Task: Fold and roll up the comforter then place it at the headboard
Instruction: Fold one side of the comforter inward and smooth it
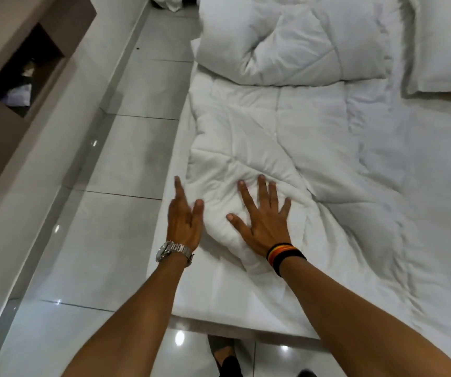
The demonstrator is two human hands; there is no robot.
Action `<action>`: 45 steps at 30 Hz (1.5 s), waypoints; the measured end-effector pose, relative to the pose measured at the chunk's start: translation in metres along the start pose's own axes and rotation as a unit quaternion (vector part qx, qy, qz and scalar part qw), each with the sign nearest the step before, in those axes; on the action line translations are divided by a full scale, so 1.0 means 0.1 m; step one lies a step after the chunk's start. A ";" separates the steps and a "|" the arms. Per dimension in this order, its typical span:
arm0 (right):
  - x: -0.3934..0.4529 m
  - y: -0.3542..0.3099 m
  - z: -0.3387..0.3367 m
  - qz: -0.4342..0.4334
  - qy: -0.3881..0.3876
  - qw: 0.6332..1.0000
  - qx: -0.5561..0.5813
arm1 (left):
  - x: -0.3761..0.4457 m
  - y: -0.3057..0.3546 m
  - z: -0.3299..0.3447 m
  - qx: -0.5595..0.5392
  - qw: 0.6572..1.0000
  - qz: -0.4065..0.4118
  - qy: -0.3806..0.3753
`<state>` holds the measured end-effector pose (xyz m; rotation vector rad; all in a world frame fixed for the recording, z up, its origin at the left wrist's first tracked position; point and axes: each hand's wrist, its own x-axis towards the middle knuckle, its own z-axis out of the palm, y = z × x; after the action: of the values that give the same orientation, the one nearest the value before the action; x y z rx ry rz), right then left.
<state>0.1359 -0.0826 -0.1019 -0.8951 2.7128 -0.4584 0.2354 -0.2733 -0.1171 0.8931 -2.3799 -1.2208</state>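
White quilted comforter [273, 148] lies rumpled along the bed's [219, 300] left edge, the right hand [262, 224] pressing it with fingers spread, the left hand [185, 216] flat-fingered against its side.

Pillow [444, 50] top right on bed; glossy tiled floor [110, 213] left; brown shelf unit [15, 77] beyond.

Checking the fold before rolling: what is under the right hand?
The right hand lies flat, fingers spread, on a puffed edge of the white comforter. Whatever is beneath that bulge, more folded layers or the mattress, is covered and cannot be seen.
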 end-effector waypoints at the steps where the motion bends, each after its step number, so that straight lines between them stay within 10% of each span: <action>1: 0.04 -0.01 0.06 0.009 -0.004 1.000 -0.010 | 0.03 -0.02 0.03 -0.004 1.000 -0.002 -0.016; 17: -0.72 -0.36 -0.11 0.007 -0.091 0.990 0.111 | -1.24 0.26 -0.98 -0.018 0.997 -0.022 -0.070; 26: -1.80 -0.14 0.09 -0.012 -0.090 0.994 0.063 | -1.78 0.03 -0.71 0.163 0.942 0.198 -0.216; 35: -2.42 -0.16 -0.31 -0.007 -0.032 0.995 0.092 | -1.87 0.80 -1.28 0.059 0.984 0.139 -0.097; 45: -2.61 -0.18 0.23 -0.005 -0.077 0.997 0.023 | -2.58 -0.21 -1.01 0.021 0.980 -0.061 -0.189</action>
<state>0.3568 0.0582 -0.0816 -0.8932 2.5495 -0.4320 0.4913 -0.1748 -0.0755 0.8965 -2.6843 -1.5092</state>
